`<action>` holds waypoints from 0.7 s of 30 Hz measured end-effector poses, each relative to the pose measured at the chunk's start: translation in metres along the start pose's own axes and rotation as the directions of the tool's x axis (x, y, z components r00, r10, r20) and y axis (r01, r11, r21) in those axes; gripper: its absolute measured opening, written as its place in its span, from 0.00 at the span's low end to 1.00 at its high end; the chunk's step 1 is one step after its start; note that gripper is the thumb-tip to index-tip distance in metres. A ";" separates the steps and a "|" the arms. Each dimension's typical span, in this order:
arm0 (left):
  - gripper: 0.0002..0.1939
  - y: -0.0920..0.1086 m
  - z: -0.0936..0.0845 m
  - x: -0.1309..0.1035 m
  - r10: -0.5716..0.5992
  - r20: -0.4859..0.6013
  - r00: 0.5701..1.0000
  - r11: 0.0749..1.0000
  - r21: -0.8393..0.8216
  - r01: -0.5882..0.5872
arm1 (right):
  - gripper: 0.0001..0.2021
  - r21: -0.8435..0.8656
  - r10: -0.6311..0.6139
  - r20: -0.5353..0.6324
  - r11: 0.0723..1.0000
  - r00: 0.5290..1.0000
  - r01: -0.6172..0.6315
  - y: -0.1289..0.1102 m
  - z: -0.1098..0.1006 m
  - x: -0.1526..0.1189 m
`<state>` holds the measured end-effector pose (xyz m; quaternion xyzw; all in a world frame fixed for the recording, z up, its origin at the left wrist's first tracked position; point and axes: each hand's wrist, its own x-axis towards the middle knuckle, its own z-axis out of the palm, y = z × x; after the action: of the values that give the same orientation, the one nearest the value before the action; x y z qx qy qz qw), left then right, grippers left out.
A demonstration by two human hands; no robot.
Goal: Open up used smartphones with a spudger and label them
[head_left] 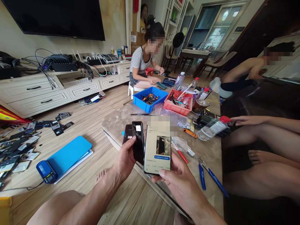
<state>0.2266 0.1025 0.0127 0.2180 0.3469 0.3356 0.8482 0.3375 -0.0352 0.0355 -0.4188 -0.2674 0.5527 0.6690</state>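
My left hand [126, 153] is closed round a black smartphone [138, 145] that bears a small white sticker near its top. Beside it, my right hand [177, 175] grips a lit smartphone [156, 157], its screen showing a chat page with a photo and a blue message bubble. The right thumb rests on the lower edge of that screen. Just behind the black phone, another dark phone [127, 134] is partly hidden. Both held phones are above the near edge of the low table [117, 117].
On the table are a blue bin [143, 105] of small parts, a red bin [178, 108] of tools, blue-handled pliers [202, 176] and a clear bottle [211, 131]. A blue folder [70, 153] and many phone parts [21, 150] lie on the floor. Other people sit around the table.
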 end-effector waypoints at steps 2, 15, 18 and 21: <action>0.13 0.000 -0.001 0.000 0.008 0.013 1.000 1.000 -0.002 -0.008 | 0.21 0.002 0.001 -0.009 1.000 1.000 -0.001 -0.001 0.001 0.000; 0.16 -0.001 -0.003 0.001 0.024 0.034 0.999 1.000 0.014 -0.025 | 0.21 -0.016 0.014 -0.044 1.000 0.999 -0.014 -0.003 0.005 -0.002; 0.15 -0.002 -0.004 0.002 0.029 0.041 0.999 1.000 0.007 -0.029 | 0.21 -0.016 0.014 -0.045 1.000 0.999 -0.015 -0.003 0.006 -0.001; 0.14 -0.002 -0.005 0.002 0.034 0.041 0.999 0.999 0.007 -0.034 | 0.22 -0.017 0.013 -0.056 1.000 0.998 -0.013 -0.004 0.008 -0.002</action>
<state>0.2252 0.1034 0.0071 0.2340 0.3271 0.3441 0.8485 0.3331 -0.0348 0.0433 -0.4417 -0.2508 0.5428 0.6689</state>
